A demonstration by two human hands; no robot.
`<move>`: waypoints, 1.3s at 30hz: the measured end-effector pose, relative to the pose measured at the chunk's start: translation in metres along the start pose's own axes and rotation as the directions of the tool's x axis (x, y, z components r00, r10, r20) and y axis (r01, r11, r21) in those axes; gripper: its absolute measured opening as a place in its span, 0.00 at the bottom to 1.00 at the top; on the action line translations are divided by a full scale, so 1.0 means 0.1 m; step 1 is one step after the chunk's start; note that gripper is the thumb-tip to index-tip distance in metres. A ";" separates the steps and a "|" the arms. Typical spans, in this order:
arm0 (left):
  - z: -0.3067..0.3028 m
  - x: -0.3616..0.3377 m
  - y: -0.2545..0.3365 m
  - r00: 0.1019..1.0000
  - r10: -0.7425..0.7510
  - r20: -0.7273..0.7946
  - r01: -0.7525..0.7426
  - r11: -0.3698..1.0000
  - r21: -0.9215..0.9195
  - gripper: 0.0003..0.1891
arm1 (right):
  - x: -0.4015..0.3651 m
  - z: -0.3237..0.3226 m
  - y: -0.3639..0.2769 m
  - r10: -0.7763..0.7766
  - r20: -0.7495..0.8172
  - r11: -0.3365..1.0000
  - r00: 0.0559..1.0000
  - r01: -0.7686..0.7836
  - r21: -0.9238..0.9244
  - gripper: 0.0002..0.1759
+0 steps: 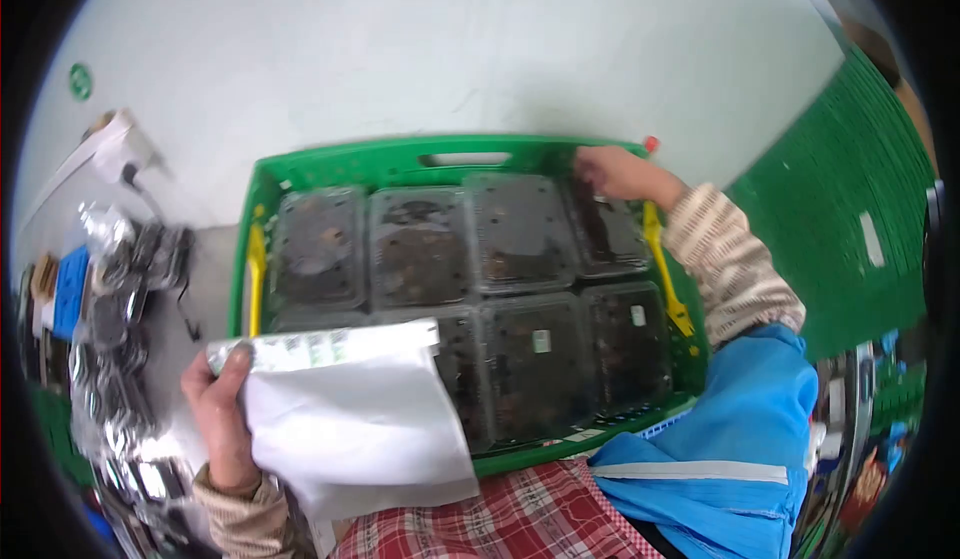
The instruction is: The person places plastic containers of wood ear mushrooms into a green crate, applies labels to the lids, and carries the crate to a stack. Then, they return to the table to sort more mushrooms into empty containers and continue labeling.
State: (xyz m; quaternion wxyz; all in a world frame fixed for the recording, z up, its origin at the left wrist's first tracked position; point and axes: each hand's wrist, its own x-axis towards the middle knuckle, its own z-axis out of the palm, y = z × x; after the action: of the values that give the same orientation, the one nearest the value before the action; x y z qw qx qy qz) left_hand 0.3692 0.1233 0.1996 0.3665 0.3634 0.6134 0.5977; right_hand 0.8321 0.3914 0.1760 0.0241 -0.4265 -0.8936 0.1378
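Note:
My left hand (218, 409) grips the corner of a white sheet of stickers (350, 419), thumb on top; a printed strip runs along its upper edge. The sheet hangs over the front left of a green crate (350, 149) and hides part of it. Clear plastic boxes with dark contents fill the crate in two rows. Over the back right box (612, 234) is my right hand (625, 173), fingers bent together and blurred; what they hold, if anything, is hidden. Small white stickers sit on the front middle box (540, 379) and the front right box (630, 359).
Yellow handles (254, 279) line the crate's sides. A pale wall (480, 49) rises behind it. On the left lie stacked clear plastic packs (115, 329) and a blue object (70, 289). Green stacked crates or panels (810, 219) stand on the right.

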 end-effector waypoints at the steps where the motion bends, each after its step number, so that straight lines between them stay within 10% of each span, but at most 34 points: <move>1: 0.02 0.00 0.02 1.000 -0.013 -0.027 0.014 1.000 0.018 0.06 | 0.01 -0.01 -0.01 -0.002 -0.061 0.998 0.998 -0.001 -0.055 0.18; 4: 0.05 -0.03 0.08 0.999 -0.043 -0.034 0.045 0.997 0.058 0.06 | 0.04 -0.07 -0.17 -0.159 -0.247 0.925 0.956 0.057 -0.375 0.17; 6: 0.05 -0.05 0.05 1.000 0.003 -0.005 -0.004 0.999 -0.036 0.05 | 0.12 -0.13 -0.85 0.090 -0.296 0.996 0.951 -0.081 0.042 0.19; 8: 0.10 -0.06 0.04 0.998 0.066 0.010 -0.064 0.992 -0.110 0.04 | 0.14 -0.03 -1.69 -0.006 -0.229 0.769 0.973 0.151 0.621 0.19; 10: 0.17 -0.10 0.08 0.996 0.088 0.023 -0.085 0.989 -0.118 0.05 | 0.14 0.08 -2.38 -0.312 -0.386 0.705 0.868 0.484 0.518 0.19; 16: 0.12 -0.20 0.09 0.993 0.119 0.014 -0.117 0.988 -0.103 0.06 | 0.25 0.27 -2.89 -0.392 -0.187 0.626 0.901 0.410 0.663 0.18; 29: 0.12 -0.19 0.11 1.000 0.004 -0.021 -0.005 0.998 -0.065 0.05 | 0.20 0.34 -2.97 -0.751 -0.459 0.603 0.475 0.775 -0.186 0.09; 32: 0.13 -0.16 0.08 1.000 0.008 -0.006 -0.009 0.997 -0.075 0.05 | 0.17 0.04 -2.66 -0.478 -0.515 0.695 0.711 0.665 0.273 0.06; 34: 0.10 -0.15 0.06 1.000 -0.018 -0.007 0.017 0.990 -0.137 0.04 | 0.30 -0.16 -2.02 -0.002 -0.219 0.646 0.976 0.168 0.744 0.07; 39: 0.11 -0.14 0.02 1.000 -0.014 0.026 0.018 0.989 -0.149 0.05 | 0.33 0.05 -1.00 0.193 0.016 0.925 0.981 -0.188 0.331 0.09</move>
State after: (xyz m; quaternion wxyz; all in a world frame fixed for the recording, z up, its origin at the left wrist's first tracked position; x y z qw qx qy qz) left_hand 0.3853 0.1160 0.2016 0.4050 0.3377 0.5653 0.6344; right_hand 0.7345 0.3562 0.1953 0.0895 -0.5023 -0.8118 0.2840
